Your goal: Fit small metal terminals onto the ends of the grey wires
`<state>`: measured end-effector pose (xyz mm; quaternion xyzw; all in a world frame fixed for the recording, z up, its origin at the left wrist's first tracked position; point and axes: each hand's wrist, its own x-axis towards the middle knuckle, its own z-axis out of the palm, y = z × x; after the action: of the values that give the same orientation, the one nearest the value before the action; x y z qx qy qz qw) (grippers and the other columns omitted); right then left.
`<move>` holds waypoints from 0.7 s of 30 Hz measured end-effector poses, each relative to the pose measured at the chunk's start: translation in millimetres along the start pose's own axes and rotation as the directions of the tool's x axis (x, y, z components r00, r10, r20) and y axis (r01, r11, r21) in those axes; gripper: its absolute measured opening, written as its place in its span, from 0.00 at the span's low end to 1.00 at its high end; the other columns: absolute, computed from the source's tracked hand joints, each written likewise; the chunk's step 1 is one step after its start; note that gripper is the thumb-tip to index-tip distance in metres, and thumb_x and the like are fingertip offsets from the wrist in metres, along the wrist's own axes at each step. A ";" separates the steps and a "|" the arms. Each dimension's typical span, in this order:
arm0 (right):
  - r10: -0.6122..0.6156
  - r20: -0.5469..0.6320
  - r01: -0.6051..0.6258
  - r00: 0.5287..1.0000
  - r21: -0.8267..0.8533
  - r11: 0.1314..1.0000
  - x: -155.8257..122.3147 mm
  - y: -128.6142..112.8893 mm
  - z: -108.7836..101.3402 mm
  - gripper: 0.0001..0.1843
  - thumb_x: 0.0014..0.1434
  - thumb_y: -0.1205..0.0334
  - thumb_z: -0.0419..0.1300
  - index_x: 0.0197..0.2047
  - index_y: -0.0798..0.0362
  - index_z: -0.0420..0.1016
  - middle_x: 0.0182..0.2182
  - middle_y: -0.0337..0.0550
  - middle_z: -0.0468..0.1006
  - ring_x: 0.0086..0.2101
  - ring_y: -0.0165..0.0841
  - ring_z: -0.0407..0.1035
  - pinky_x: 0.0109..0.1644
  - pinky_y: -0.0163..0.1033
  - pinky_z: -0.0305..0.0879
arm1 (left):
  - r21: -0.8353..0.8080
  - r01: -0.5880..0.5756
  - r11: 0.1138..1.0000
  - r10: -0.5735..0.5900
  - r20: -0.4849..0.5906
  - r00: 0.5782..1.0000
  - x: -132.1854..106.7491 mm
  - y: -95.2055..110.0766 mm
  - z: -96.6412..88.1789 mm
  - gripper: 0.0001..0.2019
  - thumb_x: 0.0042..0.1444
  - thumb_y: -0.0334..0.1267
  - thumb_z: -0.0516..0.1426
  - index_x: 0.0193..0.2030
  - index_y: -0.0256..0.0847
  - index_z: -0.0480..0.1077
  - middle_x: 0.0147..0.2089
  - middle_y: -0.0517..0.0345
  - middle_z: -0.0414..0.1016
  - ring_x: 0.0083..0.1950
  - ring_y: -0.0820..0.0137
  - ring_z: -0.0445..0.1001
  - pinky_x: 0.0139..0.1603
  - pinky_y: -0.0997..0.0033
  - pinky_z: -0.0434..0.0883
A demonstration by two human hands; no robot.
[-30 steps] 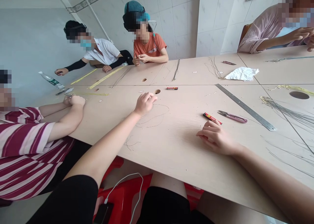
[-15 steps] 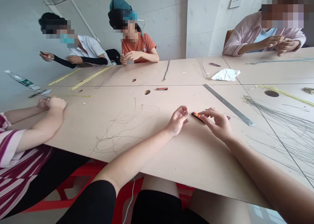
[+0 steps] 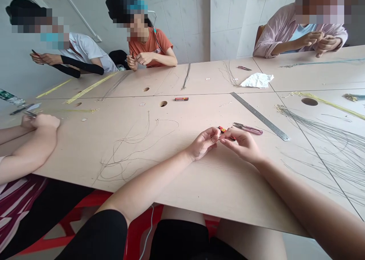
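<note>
My left hand (image 3: 203, 143) is closed in a pinch above the table, and whatever lies between its fingertips is too small to name. Thumb and forefinger of my right hand (image 3: 242, 144) come together right beside those fingertips, also on something tiny. Just behind my right fingers lies a small black-and-red piece that looks like a lighter (image 3: 222, 129), partly covered by them. Thread snips (image 3: 248, 128) with a pinkish handle rest beyond my right hand. Thin loose cords (image 3: 125, 140) spread over the table left of my hands.
A steel ruler (image 3: 259, 115) lies diagonally at right, near a bundle of grey cords (image 3: 319, 132). Yellow cords (image 3: 91, 88) and a crumpled tissue (image 3: 257, 80) lie farther back. The table has round holes (image 3: 163, 103). A co-worker's hand (image 3: 47, 125) is at left; several people sit around.
My right hand has left the lighter-like piece and come to my left fingertips, its fingers now pinched. The snips show more fully. The view has shifted slightly.
</note>
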<state>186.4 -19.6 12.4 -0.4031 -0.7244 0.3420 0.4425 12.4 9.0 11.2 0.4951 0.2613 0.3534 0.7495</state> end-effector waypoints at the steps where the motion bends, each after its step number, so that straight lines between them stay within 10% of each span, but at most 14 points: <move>1: 0.003 -0.001 -0.003 1.000 0.002 1.000 -0.2 0.3 0.8 0.16 0.62 0.50 0.58 0.31 0.53 0.75 0.27 0.42 0.73 0.29 0.30 0.65 0.34 0.37 0.61 | 0.007 -0.001 1.000 0.001 0.008 1.000 -0.5 0.4 0.1 0.21 0.44 0.51 0.67 0.28 0.40 0.62 0.30 0.61 0.62 0.33 0.75 0.61 0.31 0.75 0.58; 12: 0.014 -0.118 -0.018 0.993 -0.036 0.999 -0.6 -3.8 1.4 0.18 0.59 0.49 0.59 0.26 0.53 0.73 0.21 0.39 0.70 0.25 0.29 0.60 0.30 0.37 0.56 | -0.080 -0.075 0.994 0.068 -0.086 0.994 0.9 1.2 -10.8 0.16 0.50 0.51 0.62 0.40 0.43 0.69 0.41 0.57 0.70 0.34 0.76 0.66 0.33 0.75 0.64; 16: 0.049 -0.207 -0.059 0.977 -0.044 0.997 -1.2 -3.3 3.0 0.19 0.58 0.49 0.60 0.23 0.53 0.71 0.20 0.39 0.69 0.24 0.29 0.59 0.29 0.38 0.56 | 0.188 -0.077 0.979 0.086 -0.045 0.995 -5.6 11.8 -11.9 0.23 0.48 0.52 0.64 0.47 0.44 0.67 0.47 0.52 0.73 0.41 0.70 0.72 0.39 0.71 0.68; 21: 0.070 -0.284 -0.090 0.956 -0.059 0.994 -2.3 -1.1 5.2 0.20 0.57 0.49 0.61 0.21 0.52 0.69 0.20 0.37 0.67 0.24 0.28 0.57 0.29 0.38 0.57 | 0.416 -0.101 0.904 0.175 -0.143 0.974 -11.7 13.3 -3.2 0.13 0.50 0.44 0.64 0.38 0.43 0.67 0.40 0.58 0.74 0.25 0.79 0.65 0.25 0.75 0.61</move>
<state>182.0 -22.8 10.5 -0.4923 -0.6488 0.2727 0.5123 -0.7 5.0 22.9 0.6237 0.3588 0.3863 0.5771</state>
